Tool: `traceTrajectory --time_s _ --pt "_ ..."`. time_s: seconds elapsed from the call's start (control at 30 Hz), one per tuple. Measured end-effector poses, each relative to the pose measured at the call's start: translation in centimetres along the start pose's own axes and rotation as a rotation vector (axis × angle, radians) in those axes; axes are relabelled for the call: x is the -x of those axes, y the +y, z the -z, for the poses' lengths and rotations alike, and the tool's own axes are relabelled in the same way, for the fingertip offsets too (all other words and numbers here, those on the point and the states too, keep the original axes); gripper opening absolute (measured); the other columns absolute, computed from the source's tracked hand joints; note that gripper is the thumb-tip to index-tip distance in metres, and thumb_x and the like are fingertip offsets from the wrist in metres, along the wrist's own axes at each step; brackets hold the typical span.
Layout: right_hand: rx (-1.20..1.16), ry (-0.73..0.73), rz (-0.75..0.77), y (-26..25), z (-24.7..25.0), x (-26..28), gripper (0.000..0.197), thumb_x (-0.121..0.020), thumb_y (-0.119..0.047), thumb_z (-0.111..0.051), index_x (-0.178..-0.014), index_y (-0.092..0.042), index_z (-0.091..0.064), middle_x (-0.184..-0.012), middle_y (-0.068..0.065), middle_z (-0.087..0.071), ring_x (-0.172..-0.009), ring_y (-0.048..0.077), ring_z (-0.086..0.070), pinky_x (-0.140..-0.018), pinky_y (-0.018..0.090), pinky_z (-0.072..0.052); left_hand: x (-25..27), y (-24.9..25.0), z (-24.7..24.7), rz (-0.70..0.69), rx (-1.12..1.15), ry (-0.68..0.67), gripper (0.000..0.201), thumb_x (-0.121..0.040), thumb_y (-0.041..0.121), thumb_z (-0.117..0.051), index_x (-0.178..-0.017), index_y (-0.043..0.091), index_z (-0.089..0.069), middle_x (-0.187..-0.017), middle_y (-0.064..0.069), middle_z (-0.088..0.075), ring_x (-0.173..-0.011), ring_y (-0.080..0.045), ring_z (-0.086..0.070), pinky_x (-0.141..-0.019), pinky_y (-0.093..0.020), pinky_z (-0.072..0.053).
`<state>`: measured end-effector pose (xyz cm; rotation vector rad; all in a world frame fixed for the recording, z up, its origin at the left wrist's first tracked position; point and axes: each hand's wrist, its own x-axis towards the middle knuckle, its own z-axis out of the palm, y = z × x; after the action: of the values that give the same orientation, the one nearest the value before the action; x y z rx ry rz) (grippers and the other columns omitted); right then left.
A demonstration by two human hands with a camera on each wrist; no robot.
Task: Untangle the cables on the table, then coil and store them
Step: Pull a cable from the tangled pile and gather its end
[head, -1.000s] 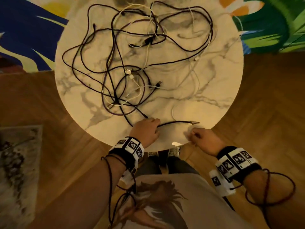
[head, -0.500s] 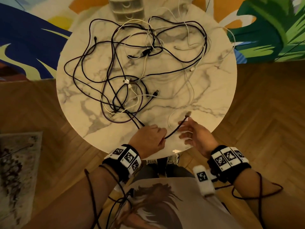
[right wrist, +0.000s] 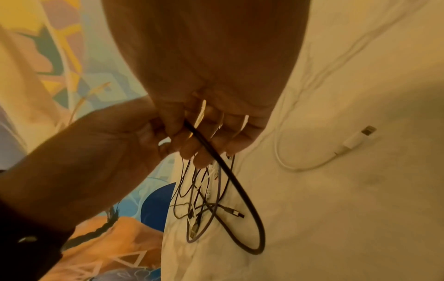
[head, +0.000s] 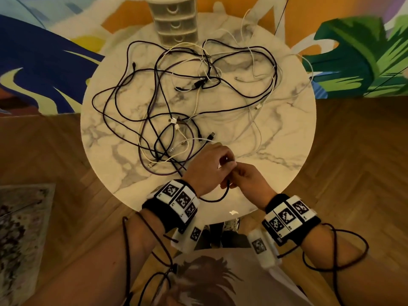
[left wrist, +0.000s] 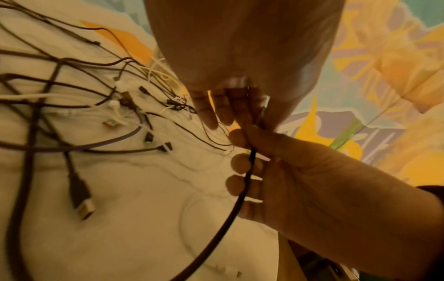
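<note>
A tangle of black, white and purple cables (head: 176,107) is spread over the round marble table (head: 276,173). My two hands meet above its near edge. The left hand (head: 225,161) pinches one black cable (head: 218,198), and the right hand (head: 234,175) holds the same cable with its fingers curled round it. Between them the cable hangs in a short loop. In the left wrist view the black cable (left wrist: 230,214) runs through the right hand's fingers (left wrist: 240,161). In the right wrist view the loop (right wrist: 240,190) drops below my right hand (right wrist: 199,144).
A small plastic drawer unit (head: 176,21) stands at the table's far edge. A white cable with a plug (right wrist: 355,140) lies loose on the right of the table. A USB plug (left wrist: 81,201) lies near the left hand. Wooden floor surrounds the table, with a rug (head: 22,239) at the left.
The right hand picked the black cable's free end off the table and brought it to the left hand, folding the cable into a loop. Both hands now sit close together.
</note>
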<state>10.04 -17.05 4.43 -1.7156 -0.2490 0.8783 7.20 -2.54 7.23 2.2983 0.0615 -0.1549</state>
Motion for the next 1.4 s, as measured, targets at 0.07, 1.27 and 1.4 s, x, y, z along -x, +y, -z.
traceTrajectory --time_s 0.07,1.27,1.4 --pt "0.004 0.016 -0.031 -0.4 0.0 -0.3 0.021 -0.087 0.006 -0.047 -0.076 0.003 -0.064 -0.064 0.004 -0.064 -0.059 0.009 -0.06 -0.063 0.021 -0.049 -0.1 0.8 0.3 -0.045 0.028 -0.001 0.011 -0.088 0.024 -0.06 -0.091 0.015 -0.066 -0.089 0.004 -0.057 -0.093 -0.011 -0.049 -0.085 -0.027 -0.044" --pt "-0.07 0.182 0.01 -5.2 1.6 -0.8 0.07 -0.101 -0.047 -0.024 -0.041 -0.019 -0.048 -0.043 -0.001 -0.043 -0.044 0.016 -0.038 -0.053 0.025 -0.036 1.7 -5.7 4.1 0.25 -0.323 0.021 0.035 -0.097 0.044 -0.039 -0.085 0.02 -0.062 -0.074 0.0 -0.063 -0.071 -0.021 -0.058 -0.066 -0.037 -0.048" --pt "0.167 -0.026 -0.072 -5.7 -1.6 -0.1 0.057 -0.098 -0.05 -0.025 -0.078 -0.018 -0.068 -0.048 -0.01 -0.059 -0.042 0.003 -0.047 -0.055 0.025 -0.041 1.0 -1.1 3.7 0.114 -0.566 0.086 0.047 -0.095 0.047 -0.026 -0.088 0.02 -0.063 -0.081 -0.002 -0.065 -0.078 -0.024 -0.061 -0.062 -0.034 -0.046"
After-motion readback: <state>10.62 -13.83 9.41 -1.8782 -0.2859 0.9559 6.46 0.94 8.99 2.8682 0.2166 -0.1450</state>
